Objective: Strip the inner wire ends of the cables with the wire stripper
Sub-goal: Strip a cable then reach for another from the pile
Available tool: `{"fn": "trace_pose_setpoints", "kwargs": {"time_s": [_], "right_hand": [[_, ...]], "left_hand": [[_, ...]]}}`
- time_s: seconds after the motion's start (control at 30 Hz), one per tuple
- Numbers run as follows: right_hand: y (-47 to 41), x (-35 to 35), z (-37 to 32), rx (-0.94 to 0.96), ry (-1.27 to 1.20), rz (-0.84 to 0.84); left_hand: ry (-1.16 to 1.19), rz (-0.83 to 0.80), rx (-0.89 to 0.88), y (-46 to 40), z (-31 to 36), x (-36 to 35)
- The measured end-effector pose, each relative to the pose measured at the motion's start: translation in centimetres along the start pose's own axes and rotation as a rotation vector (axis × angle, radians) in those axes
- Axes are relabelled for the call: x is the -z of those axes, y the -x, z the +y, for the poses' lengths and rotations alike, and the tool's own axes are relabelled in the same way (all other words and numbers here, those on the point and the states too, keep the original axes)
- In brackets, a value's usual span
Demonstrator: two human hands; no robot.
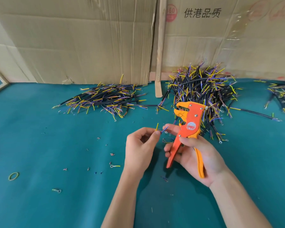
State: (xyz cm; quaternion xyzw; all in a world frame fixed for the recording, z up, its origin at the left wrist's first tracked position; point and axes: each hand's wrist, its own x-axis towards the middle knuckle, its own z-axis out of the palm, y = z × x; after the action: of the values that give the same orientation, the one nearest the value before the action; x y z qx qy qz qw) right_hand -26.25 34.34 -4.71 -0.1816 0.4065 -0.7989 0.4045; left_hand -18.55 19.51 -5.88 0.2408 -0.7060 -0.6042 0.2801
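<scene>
Item, far left of the left hand: a rubber band (13,176) and scattered insulation scraps (111,154) on the green table cover (39,137). Item, beyond and left of the hands: a low pile of cables (105,97), black jackets lying roughly side to side. Item: left hand (141,148), fingers curled, pinching a cable end at the fingertips, so that a yellow inner wire (157,126) stands nearly upright and a blue inner wire (164,129) slants up and right toward the tool. Item: right hand (194,155), wrapped around the handles of the orange wire stripper (188,127); its long axis runs near vertical in view, handles toward the person, head pointing away, jaws open to the left. Item, just behind the right hand: a tall heap of cables (202,89); further right, another cluster (283,96). Advice for the step: feed one wire end squarely into the jaws, only a short tip inside, keep the other wire clear, then squeeze evenly.
</scene>
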Motion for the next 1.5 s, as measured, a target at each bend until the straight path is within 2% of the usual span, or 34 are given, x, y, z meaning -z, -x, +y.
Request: {"fn": "trace_pose_setpoints", "kwargs": {"time_s": [0.1,0.23,0.4,0.77,1.07,1.27,1.5], "right_hand": [[0.0,-0.3,0.1,-0.022,0.02,0.007],[0.2,-0.3,-0.1,-0.033,0.041,0.056],[0.9,-0.6,-0.4,-0.236,0.137,0.042],[0.7,-1.5,-0.1,-0.309,0.132,-0.042],[0.8,-1.5,-0.4,-0.308,0.173,-0.044],[0.9,-1.5,-0.4,-0.338,0.183,-0.044],[0.8,-1.5,-0.3,-0.323,0.177,-0.04]], "left_hand": [[0.044,0.003,0.031,0.0,0.0,0.1],[0.042,0.067,-0.017,-0.4,-0.3,0.1],[0.036,0.209,-0.092,-0.8,-0.7,0.2],[0.011,0.177,-0.12,-0.5,-0.5,-0.1],[0.082,0.13,-0.003,-0.6,-0.1,-0.2],[0.108,0.154,0.063,-0.9,0.0,-0.3],[-0.068,0.161,-0.074,-0.6,-0.1,-0.8]]}}
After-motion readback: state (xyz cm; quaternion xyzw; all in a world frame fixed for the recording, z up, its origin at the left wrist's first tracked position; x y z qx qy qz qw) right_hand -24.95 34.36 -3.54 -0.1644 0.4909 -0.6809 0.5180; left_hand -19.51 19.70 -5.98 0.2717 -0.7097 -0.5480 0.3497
